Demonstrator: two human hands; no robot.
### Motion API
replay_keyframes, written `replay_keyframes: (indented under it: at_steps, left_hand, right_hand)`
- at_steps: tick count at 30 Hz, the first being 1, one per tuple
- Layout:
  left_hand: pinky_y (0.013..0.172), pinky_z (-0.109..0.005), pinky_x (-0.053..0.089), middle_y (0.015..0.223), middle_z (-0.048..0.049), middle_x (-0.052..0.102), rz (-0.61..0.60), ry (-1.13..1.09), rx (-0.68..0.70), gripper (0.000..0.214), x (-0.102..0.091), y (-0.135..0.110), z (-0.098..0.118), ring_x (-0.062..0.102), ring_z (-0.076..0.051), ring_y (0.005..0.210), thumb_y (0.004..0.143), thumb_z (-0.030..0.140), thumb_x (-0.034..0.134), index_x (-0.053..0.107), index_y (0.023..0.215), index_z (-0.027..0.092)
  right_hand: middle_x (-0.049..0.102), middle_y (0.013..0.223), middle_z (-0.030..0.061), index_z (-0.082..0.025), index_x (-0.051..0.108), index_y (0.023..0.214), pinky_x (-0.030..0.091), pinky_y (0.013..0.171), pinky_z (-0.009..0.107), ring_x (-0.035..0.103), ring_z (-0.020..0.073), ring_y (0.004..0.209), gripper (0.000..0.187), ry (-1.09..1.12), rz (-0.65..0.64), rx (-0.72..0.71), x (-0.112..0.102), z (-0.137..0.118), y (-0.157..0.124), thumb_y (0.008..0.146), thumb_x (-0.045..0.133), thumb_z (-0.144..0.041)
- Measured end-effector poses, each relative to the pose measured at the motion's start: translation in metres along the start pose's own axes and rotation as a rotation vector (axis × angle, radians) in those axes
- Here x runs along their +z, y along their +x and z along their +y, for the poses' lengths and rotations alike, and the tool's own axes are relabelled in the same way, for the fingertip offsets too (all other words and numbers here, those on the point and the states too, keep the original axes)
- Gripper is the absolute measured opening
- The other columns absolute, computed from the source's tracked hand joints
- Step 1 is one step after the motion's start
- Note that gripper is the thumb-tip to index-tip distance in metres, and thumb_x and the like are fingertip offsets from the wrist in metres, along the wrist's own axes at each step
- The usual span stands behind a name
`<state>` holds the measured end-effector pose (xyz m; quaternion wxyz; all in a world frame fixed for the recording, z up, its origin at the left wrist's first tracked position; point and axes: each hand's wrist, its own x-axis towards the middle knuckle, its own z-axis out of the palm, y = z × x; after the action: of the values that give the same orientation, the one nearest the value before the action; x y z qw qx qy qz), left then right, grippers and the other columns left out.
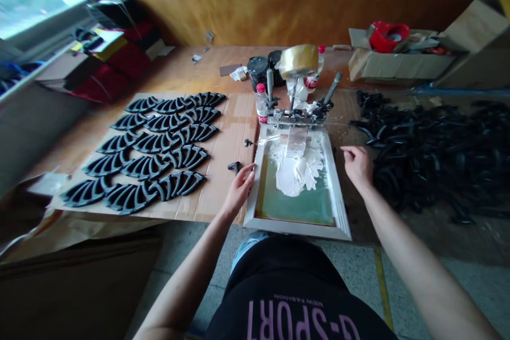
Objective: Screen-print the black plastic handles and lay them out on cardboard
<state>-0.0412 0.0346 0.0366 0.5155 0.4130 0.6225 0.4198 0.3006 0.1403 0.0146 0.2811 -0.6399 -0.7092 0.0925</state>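
Observation:
A silk-screen frame (341, 217) lies flat in front of me, with thick white ink (292, 175) spread over the upper part of its green mesh. A broad squeegee-like blade (297, 142) rests at the ink's far end. My left hand (239, 187) is at the frame's left edge, fingertips close to or touching it, thumb and index apart. Just beyond it a small black curved piece (234, 167) lies on the cardboard. To the right of the frame, my right hand (358, 167) hovers, fingers loosely bent and index stretched toward the frame; nothing shows in it.
Rows of black curved pieces (159, 143) lie on cardboard (235, 117) at left; a loose heap of black parts (430, 149) is at right. Behind the frame stand a metal hinge clamp (295, 116), a red-capped bottle (261, 103), dark tubs (258, 69) and a tape roll (298, 61).

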Motion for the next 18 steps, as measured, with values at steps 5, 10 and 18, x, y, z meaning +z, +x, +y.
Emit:
replay_keyframes:
  at_steps: [5,10,18]
  left_hand:
    - [0.054,-0.022,0.04,0.072,0.0012,0.06,0.042,0.048,-0.05,0.073,0.01,0.023,-0.055,0.054,-0.013,0.061,0.077,0.048,0.066,0.047,0.141,0.019]
    - [0.055,-0.022,0.041,0.075,0.0002,0.063,0.072,0.092,-0.055,0.059,0.008,0.027,-0.062,0.056,-0.014,0.063,0.077,0.047,0.067,0.058,0.129,0.021]
    - [0.05,-0.021,0.037,0.069,0.0021,0.06,0.089,0.094,-0.094,0.051,0.009,0.026,-0.058,0.052,-0.012,0.057,0.075,0.046,0.068,0.063,0.118,0.019]
  right_hand:
    - [0.056,0.124,0.0134,-0.018,0.059,0.123,0.046,0.092,0.041,0.054,0.0282,0.111,0.045,-0.038,-0.067,-0.32,0.018,-0.078,0.037,0.08,0.07,-0.029]
    - [0.068,0.092,0.0086,-0.017,0.065,0.094,0.046,0.076,0.032,0.061,0.0222,0.087,0.01,-0.15,-0.362,-0.466,0.036,-0.102,0.0,0.086,0.059,-0.019]
    - [0.067,0.082,0.0031,-0.019,0.068,0.085,0.044,0.07,0.027,0.06,0.0182,0.079,0.015,0.008,-0.539,-0.83,0.004,-0.079,-0.033,0.081,0.057,-0.009]
